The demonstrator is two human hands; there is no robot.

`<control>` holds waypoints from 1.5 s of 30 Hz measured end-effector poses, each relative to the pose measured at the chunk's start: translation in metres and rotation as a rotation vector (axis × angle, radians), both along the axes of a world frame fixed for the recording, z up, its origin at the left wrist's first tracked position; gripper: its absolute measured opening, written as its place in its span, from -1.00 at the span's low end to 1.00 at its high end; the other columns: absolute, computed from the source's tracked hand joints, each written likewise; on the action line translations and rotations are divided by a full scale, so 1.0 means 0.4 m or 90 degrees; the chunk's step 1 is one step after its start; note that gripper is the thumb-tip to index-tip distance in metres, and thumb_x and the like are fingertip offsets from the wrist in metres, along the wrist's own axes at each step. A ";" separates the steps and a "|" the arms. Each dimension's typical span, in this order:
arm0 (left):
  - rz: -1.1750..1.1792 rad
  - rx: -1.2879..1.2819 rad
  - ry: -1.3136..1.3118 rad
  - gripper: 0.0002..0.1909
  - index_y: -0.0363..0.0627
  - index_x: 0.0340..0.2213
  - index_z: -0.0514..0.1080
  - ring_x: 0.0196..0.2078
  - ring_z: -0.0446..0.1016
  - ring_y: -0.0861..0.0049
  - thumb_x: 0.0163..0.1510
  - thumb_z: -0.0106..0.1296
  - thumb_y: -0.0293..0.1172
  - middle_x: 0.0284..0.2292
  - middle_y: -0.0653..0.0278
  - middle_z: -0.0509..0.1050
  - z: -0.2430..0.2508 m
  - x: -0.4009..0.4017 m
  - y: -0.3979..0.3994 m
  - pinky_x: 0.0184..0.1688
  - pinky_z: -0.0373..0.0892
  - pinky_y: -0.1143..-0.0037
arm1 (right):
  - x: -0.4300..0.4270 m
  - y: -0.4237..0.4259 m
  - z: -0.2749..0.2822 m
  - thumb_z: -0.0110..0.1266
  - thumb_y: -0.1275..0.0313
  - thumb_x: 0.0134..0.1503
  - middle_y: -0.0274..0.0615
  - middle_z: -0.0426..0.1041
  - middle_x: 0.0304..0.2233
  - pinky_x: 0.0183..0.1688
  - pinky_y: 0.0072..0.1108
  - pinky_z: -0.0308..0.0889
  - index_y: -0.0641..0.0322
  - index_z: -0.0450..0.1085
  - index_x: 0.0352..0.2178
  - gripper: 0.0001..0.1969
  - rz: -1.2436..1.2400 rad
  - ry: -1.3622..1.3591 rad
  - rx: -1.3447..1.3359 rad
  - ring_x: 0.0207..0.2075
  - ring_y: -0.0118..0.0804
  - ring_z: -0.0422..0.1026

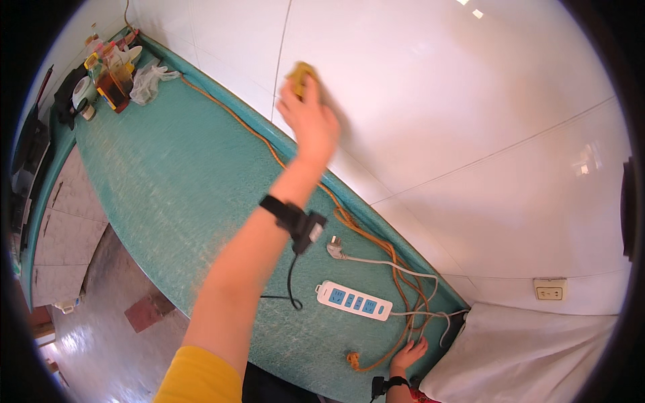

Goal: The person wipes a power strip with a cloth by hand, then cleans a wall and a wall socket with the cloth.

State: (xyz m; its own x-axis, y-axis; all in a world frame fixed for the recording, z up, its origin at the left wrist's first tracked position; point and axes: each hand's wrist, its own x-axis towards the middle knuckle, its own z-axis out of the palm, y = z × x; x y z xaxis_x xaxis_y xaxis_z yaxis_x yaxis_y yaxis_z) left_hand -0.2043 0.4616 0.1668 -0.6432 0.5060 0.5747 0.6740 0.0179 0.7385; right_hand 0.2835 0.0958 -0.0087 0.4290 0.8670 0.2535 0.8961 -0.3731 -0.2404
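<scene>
My left hand [312, 121] is raised to the white tiled wall [428, 101], its fingers closed around a yellow-brown cloth or sponge [301, 73] at the tile surface. A black strap with a small device [297, 224] circles that forearm, which crosses above the green countertop [176, 166]. At the lower right, my right hand [409, 355] is low over the counter, its fingertips at the grey and orange cords [421, 302]; whether it grips them is unclear. Close by lies a white power strip [352, 300] with blue sockets, and its grey plug [335, 248] rests loose on the counter.
An orange cord [242, 121] runs along the raised back edge. Bottles of dark liquid [108, 85], a clear plastic bag [148, 83] and a small jar [86, 109] crowd the far left corner. A wall socket [550, 289] sits above a white cloth cover [519, 352] at right.
</scene>
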 end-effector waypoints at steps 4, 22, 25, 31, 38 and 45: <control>-0.147 0.100 0.101 -0.66 -0.13 -0.21 0.41 -0.04 0.10 -0.03 -0.11 -0.05 -0.59 -0.03 0.01 0.14 -0.054 0.273 -0.068 0.03 0.07 0.14 | 0.002 0.005 0.000 -0.20 0.38 0.12 0.10 0.16 -0.01 0.06 -0.28 0.03 0.37 0.16 -0.01 -0.59 0.011 -0.018 0.018 0.02 0.09 0.13; 0.023 0.035 0.148 -0.49 -0.32 0.01 0.17 -0.06 0.15 0.01 -0.05 -0.13 -0.59 -0.05 -0.19 0.11 0.103 -0.024 0.011 0.02 0.12 0.20 | 0.005 0.004 -0.002 -0.27 0.32 0.18 0.11 0.10 0.04 0.07 -0.21 0.04 0.40 0.12 0.01 -0.58 -0.004 -0.014 -0.027 0.06 0.11 0.09; -0.287 0.080 -0.034 -0.58 -0.17 -0.13 0.33 -0.14 0.24 0.10 -0.11 0.00 -0.42 -0.07 0.02 0.26 0.091 0.213 -0.063 -0.03 0.15 0.16 | 0.004 -0.001 0.006 -0.27 0.34 0.17 0.12 0.10 0.04 0.06 -0.21 0.04 0.39 0.12 0.01 -0.57 -0.018 -0.025 -0.029 0.05 0.11 0.09; -0.516 0.223 0.498 -0.76 -0.10 -0.32 0.45 -0.15 0.29 0.29 -0.10 0.00 -0.36 -0.11 0.25 0.30 0.024 0.172 -0.155 -0.10 0.25 0.32 | -0.006 0.007 0.020 -0.23 0.35 0.14 0.11 0.09 0.04 0.06 -0.21 0.04 0.39 0.12 0.01 -0.57 -0.084 0.012 -0.052 0.05 0.11 0.10; -0.026 0.198 0.129 -0.41 -0.29 -0.03 0.23 -0.08 0.11 -0.01 -0.22 -0.13 -0.71 -0.05 -0.09 0.11 0.335 -0.240 0.004 -0.01 0.13 0.23 | -0.010 -0.010 0.018 -0.21 0.15 0.16 0.24 0.11 0.07 0.11 -0.17 0.03 0.31 0.13 0.07 -0.46 -0.044 -0.018 -0.084 0.05 0.22 0.12; -0.100 0.198 0.453 -0.68 -0.09 -0.28 0.42 -0.17 0.23 0.09 -0.19 -0.04 -0.46 -0.08 0.11 0.22 0.267 0.080 -0.008 -0.15 0.20 0.22 | -0.005 -0.006 0.029 -0.20 0.16 0.16 0.25 0.12 0.06 0.10 -0.17 0.03 0.33 0.14 0.05 -0.47 -0.051 -0.029 -0.085 0.05 0.22 0.12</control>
